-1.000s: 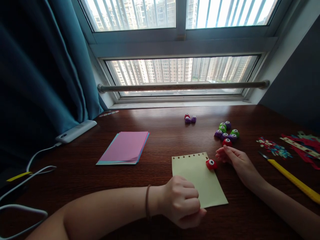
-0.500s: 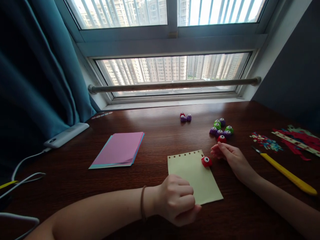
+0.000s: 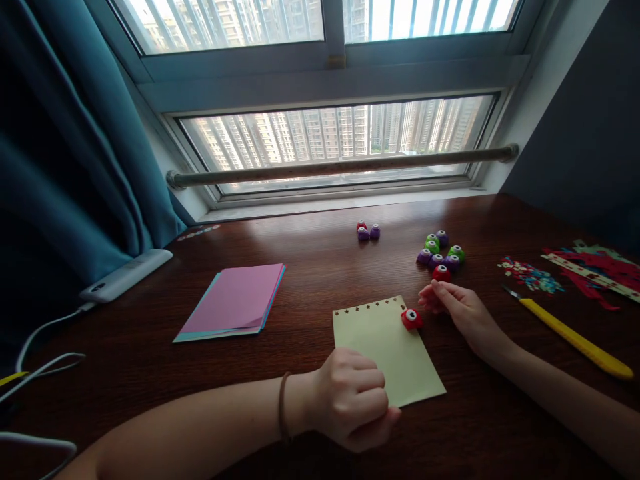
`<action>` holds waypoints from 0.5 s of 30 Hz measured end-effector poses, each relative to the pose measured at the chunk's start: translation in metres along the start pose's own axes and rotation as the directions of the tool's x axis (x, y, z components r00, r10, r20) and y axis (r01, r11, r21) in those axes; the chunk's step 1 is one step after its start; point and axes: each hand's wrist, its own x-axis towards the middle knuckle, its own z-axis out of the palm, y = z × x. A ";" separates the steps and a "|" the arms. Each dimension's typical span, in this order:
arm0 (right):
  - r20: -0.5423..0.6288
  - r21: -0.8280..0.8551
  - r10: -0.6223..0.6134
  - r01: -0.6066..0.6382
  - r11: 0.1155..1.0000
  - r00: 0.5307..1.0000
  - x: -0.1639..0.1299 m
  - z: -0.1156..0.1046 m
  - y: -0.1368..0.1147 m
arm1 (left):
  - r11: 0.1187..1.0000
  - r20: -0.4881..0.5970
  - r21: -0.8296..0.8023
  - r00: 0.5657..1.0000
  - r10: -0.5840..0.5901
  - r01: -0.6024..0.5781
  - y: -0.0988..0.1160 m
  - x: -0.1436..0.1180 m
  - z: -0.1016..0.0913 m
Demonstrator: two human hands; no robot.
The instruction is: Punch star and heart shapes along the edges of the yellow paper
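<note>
Lower centre of frame: left hand (image 3: 356, 400) curled into loose fist, pinning near-left corner of pale yellow sheet (image 3: 395, 347) on dark wooden desk (image 3: 310, 280). Right hand (image 3: 463, 310) right of centre, palm down, fingers relaxed, holding nothing, just beside red punch (image 3: 411, 319) sitting on sheet's far-right corner. Row of punched stars along sheet's far edge. Cluster of small punches (image 3: 440, 253) just beyond right hand. Pink paper stack (image 3: 235, 303) left of centre. Yellow craft knife (image 3: 570, 333) at right edge.

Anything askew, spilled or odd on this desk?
Mostly tidy. A loose scatter of coloured paper bits lies on the table at right, beside cut red strips. The yellow sheet sits slightly askew under the left hand.
</note>
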 end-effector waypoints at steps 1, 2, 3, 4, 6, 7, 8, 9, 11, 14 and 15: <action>0.000 -0.002 0.002 -0.002 1.000 1.000 0.000 0.000 0.000 | 1.000 0.002 0.000 1.000 0.000 0.000 0.000 -0.001 0.000; 0.002 -0.003 0.006 -0.006 1.000 1.000 0.000 -0.001 0.000 | 1.000 0.005 -0.001 1.000 -0.001 0.001 0.000 -0.001 0.001; 0.005 -0.001 0.011 -0.011 1.000 1.000 -0.001 -0.001 0.000 | 1.000 0.012 -0.003 1.000 -0.002 0.002 0.000 -0.002 0.001; 0.009 0.000 0.014 -0.014 1.000 1.000 -0.001 -0.001 0.000 | 1.000 0.019 -0.004 1.000 -0.002 0.002 -0.001 -0.003 0.002; 0.011 -0.007 0.012 -0.012 1.000 1.000 -0.001 -0.002 0.000 | 1.000 0.026 -0.002 1.000 -0.007 0.007 -0.001 -0.004 0.003; 0.010 -0.012 0.011 -0.011 1.000 1.000 -0.001 -0.002 0.000 | 1.000 0.024 0.000 1.000 -0.009 0.009 -0.001 -0.004 0.003; 0.010 -0.016 0.010 -0.010 1.000 1.000 -0.001 -0.001 -0.001 | 1.000 0.020 0.000 1.000 -0.011 0.011 -0.001 -0.004 0.004; 0.012 -0.019 0.012 -0.012 1.000 1.000 -0.001 -0.001 -0.001 | 1.000 0.013 0.002 1.000 -0.014 0.014 -0.001 -0.004 0.003; 0.019 -0.020 0.015 -0.015 1.000 1.000 -0.002 -0.001 -0.001 | 1.000 0.009 0.000 1.000 -0.016 0.016 -0.001 -0.003 0.002; 0.024 -0.025 0.018 -0.018 1.000 1.000 -0.002 0.001 -0.003 | 1.000 0.010 -0.006 1.000 -0.023 0.023 -0.001 -0.002 0.001; 0.024 -0.029 0.017 -0.017 0.999 1.000 -0.003 0.001 -0.003 | 1.000 0.008 -0.010 1.000 -0.026 0.026 -0.002 -0.002 0.001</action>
